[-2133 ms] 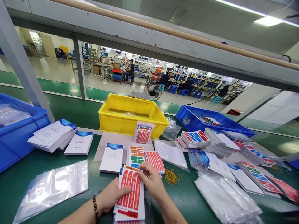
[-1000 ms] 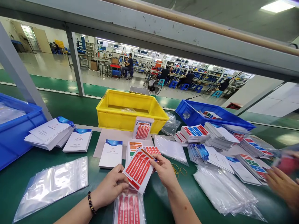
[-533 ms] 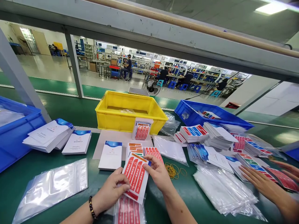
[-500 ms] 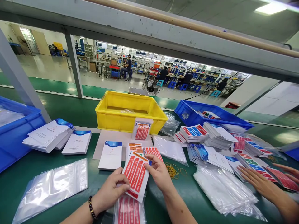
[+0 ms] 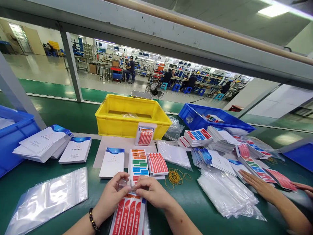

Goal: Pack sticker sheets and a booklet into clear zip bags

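Note:
My left hand [image 5: 114, 191] and my right hand [image 5: 151, 191] meet at the near middle of the bench. Their fingers are closed on the top edge of a clear plastic bag [image 5: 147, 222], of which little shows. Below the fingers lies a red label sheet [image 5: 129, 216] with white lettering; whether it is fully inside the bag I cannot tell. Just beyond the hands are a stack of coloured label sheets [image 5: 139, 163] and a stack of red label sheets [image 5: 157, 163]. To their left stands a stack of white booklets [image 5: 112, 164] with blue tops.
A yellow bin [image 5: 122, 127] stands behind, with a packed bag [image 5: 145, 134] leaning on it. Clear bags [image 5: 49, 199] lie left, more bags [image 5: 230, 192] right, near rubber bands [image 5: 175, 177]. Blue bins [image 5: 17, 137] flank the bench. A co-worker's hand [image 5: 256, 184] rests on labels at right.
The red label sheet held up in both hands has come down toward me and lies lower. Both hands now pinch the bag's edge, and the coloured stack behind is uncovered.

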`<act>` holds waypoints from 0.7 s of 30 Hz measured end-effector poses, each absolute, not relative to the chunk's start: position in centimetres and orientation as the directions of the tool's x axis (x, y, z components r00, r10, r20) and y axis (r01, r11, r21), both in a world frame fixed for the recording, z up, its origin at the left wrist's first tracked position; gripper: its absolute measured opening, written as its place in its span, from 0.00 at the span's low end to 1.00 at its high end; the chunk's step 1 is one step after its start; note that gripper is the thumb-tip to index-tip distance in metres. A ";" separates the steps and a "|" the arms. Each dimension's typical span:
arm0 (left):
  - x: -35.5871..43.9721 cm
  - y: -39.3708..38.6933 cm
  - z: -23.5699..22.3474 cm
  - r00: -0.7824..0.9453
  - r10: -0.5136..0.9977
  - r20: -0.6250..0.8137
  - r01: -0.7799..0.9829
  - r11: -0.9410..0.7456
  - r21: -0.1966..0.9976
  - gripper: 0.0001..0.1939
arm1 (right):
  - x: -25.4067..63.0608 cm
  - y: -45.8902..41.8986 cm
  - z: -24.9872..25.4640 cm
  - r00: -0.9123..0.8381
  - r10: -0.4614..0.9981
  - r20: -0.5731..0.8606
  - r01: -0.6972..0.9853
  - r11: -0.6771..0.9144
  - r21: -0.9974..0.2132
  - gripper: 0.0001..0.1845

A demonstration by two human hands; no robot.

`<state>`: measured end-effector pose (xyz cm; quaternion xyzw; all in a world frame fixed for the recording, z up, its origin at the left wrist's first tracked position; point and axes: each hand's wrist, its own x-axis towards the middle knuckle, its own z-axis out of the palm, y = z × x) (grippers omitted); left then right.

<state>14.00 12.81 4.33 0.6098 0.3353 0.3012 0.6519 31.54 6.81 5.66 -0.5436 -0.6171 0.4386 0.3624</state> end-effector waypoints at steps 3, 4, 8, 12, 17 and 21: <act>14.0 13.1 4.2 0.623 0.747 -0.233 0.100 0.220 0.970 0.15 | 31.7 6.9 5.5 -0.039 0.997 -0.067 0.329 -0.050 -0.943 0.11; 14.0 13.1 4.3 0.631 0.731 -0.260 0.139 0.222 0.965 0.15 | 31.7 6.9 5.5 -0.026 0.996 -0.088 0.309 -0.076 -0.948 0.13; 13.8 13.2 5.3 0.627 0.725 -0.285 0.235 0.173 0.957 0.16 | 31.6 6.9 5.6 0.011 0.990 -0.140 0.282 -0.137 -0.949 0.13; 13.7 13.2 5.7 0.637 0.707 -0.307 0.283 0.156 0.946 0.17 | 31.5 7.0 5.7 0.025 0.988 -0.151 0.312 -0.151 -0.938 0.11; 13.8 13.3 5.9 0.644 0.692 -0.324 0.286 0.175 0.942 0.17 | 31.5 7.0 5.9 0.024 0.990 -0.138 0.352 -0.138 -0.926 0.07; 13.8 13.3 5.8 0.653 0.691 -0.310 0.302 0.138 0.943 0.17 | 31.5 7.0 6.1 0.030 0.993 -0.112 0.373 -0.116 -0.921 0.07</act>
